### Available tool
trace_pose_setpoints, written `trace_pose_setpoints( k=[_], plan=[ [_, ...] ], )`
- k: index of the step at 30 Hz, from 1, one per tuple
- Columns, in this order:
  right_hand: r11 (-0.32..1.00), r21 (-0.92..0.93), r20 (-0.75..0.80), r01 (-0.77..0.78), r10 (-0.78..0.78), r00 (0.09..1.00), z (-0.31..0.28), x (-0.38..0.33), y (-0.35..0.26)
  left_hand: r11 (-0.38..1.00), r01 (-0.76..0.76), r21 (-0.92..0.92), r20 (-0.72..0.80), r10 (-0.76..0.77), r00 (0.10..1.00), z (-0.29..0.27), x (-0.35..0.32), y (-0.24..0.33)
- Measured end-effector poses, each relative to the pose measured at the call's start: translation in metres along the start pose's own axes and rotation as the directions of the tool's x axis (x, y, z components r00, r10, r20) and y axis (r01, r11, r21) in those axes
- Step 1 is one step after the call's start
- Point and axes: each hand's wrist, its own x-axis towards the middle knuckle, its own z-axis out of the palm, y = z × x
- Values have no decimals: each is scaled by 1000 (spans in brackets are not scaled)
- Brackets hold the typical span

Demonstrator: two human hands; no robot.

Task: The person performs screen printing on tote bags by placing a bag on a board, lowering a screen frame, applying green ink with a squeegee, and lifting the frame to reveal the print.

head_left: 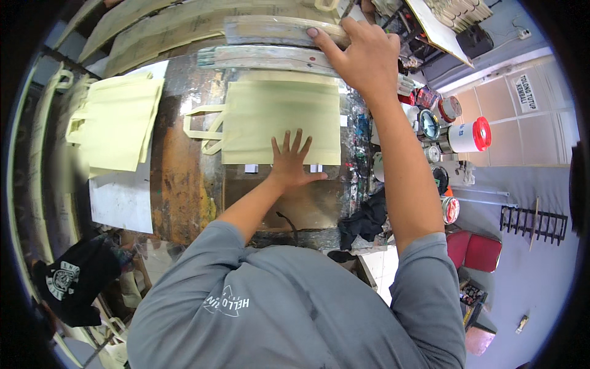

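Observation:
A pale yellow cloth tote bag [279, 101] lies flat on the stained worktable [181, 190], its handle loops [208, 126] pointing left. My left hand [292, 161] is open, fingers spread, pressing on the bag's near edge. Beyond the bag, my right hand [367, 55] grips the right end of a long wooden bar [276, 31], which looks like the edge of a frame. The thumb lies along the bar's near face, while the other fingers curl over its top. Just nearer than that bar runs a second, paint-smeared bar [264, 58].
More pale yellow bags [120, 123] are piled on a white sheet [123, 200] at the left. A crumpled black cloth [364, 221] lies on the near right table edge. Paint tins, one red-lidded [470, 135], crowd the right side. Racks holding bags line the left and far sides.

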Motion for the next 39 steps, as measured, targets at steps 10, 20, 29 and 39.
trace_pose_setpoints(
  k=[10, 20, 29, 39],
  plan=[
    [1000, -11, 474, 25, -17, 880, 2, -115, -19, -755, -130, -642, 161, -298, 941, -172, -94, -45],
    [993, 82, 684, -84, 5, 730, 44, -228, -43, -619, 220, -754, 465, -266, 845, -39, -121, -93],
    [997, 32, 410, -68, 49, 911, 144, -214, -21, -610, 304, -732, 544, -253, 800, -31, -120, -98],
    [984, -142, 387, -108, 156, 909, 256, -116, 30, -639, 368, -676, 622, -226, 749, -28, -115, -114]
  ],
)
